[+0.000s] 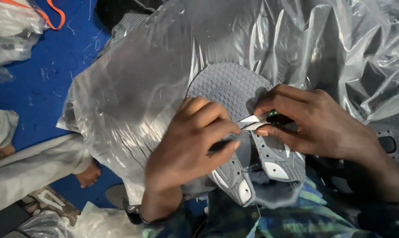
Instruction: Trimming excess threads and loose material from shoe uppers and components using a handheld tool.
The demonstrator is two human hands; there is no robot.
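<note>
Hands meet over a grey shoe upper resting in the person's lap, its knitted toe pointing away and its lace panels with white patches toward the body. The left hand is closed around a thin dark tool whose shaft shows just below the fingers, while the right hand pinches a small silvery tool with a green handle; the two tips come together at the eyelet strip near the throat. The work looks mid-way, I judge: the upper is unlaced and has no sole visible, and the hands are busy at one spot only, so the rest of the strip seems untreated. Crumpled clear plastic sheeting lies under and around the shoe, over a blue floor. Another person's bare foot shows at the left.
</note>
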